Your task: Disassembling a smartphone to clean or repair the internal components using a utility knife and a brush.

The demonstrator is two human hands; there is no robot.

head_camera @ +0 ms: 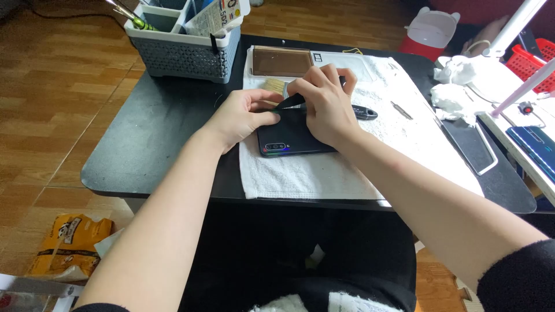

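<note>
Smartphone, dark and glossy, rectangular, lying back-up point(289, 138) on a white terry towel point(324, 173), sits directly beneath both hands, its camera cluster at the near-left corner and its long axis running from that corner away toward the person's right. Left hand point(243, 115) rests on the phone's left edge, fingers curled and thumb pressed down against the back cover, pinning the device; it grips nothing else. Right hand point(326, 104) lies over the phone's far-right portion, fingers closed in a pinch around a slim black pointed tool point(292, 102), whose tip points leftward toward the left thumb and meets the phone near its far-left edge; whether the tip is in the seam cannot be told. Both hands are touching the phone; the right is the one carrying the working tool. Just beyond the hands lie a flat bristle brush point(276, 85), partly hidden, and a brown rectangular tray point(281, 61). To the right of the right hand, on the towel, lie a black oval object point(365, 112) and a thin metal pick point(400, 110). Far-left of the hands stands a grey perforated plastic organiser basket point(179, 55) on the black table point(156, 133). Well to the right lie crumpled white tissues point(454, 86) and a second dark phone-shaped slab point(471, 147).
</note>
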